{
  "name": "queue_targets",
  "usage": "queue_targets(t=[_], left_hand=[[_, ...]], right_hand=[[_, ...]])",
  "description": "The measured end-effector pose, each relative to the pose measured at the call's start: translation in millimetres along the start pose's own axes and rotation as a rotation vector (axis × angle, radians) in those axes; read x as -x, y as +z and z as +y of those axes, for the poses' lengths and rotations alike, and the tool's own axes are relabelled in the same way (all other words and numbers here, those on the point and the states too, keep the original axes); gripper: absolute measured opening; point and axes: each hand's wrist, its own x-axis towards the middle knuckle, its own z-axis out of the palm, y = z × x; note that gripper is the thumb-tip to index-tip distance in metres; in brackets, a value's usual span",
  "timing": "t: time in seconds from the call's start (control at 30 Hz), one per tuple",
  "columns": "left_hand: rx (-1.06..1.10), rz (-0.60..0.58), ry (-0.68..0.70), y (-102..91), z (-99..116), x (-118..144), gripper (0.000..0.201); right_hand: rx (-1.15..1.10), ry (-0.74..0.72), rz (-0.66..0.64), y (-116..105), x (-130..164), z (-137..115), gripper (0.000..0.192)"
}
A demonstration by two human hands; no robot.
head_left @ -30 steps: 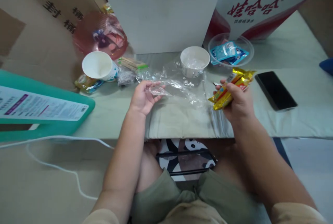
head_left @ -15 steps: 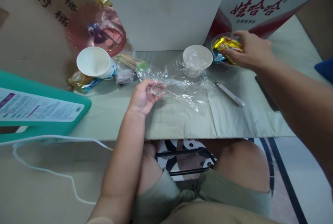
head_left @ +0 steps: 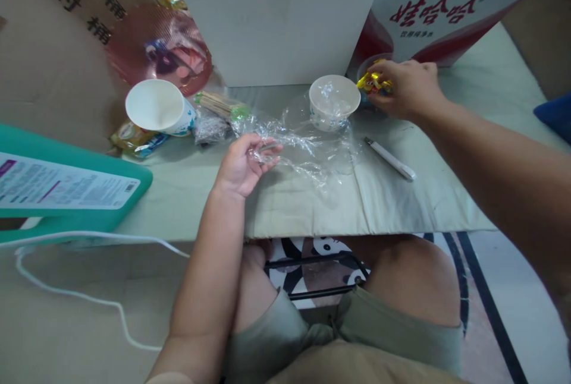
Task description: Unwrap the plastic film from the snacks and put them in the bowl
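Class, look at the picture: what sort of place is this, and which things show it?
Probably a home floor with a makeshift cardboard table: paper cups, snack packets and a drinks carton around.

1. This looks like an informal room in a home, or a storage corner, rather than a proper workshop.
2. The worktop (head_left: 401, 205) is flattened, creased cardboard at knee height, with the person seated low behind it.
3. Printed cardboard cartons (head_left: 57, 45) and a red-and-white drinks box (head_left: 441, 15) (Chinese lettering) stand right around it.
4. Paper cups (head_left: 156, 107), snack packets (head_left: 373, 82) and loose plastic wrap (head_left: 307, 146) lie about.
5. A panda-patterned stool or mat (head_left: 319, 268) shows below, and a white cable (head_left: 89, 301) trails across the floor.
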Motion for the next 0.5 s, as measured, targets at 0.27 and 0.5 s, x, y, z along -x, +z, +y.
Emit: queue_targets(t=[0.27, 0.5], left_hand=[[-0.014, 0.011, 0.008, -0.6, 1, 2, 0.021], [-0.047, -0.025, -0.027, 0.6, 4, 4, 0.017]], right_hand=[[-0.085, 0.173, 0.153, 10, -8, -3, 0.053], [-0.002, -0.028, -0.012, 15, -26, 3, 0.034]])
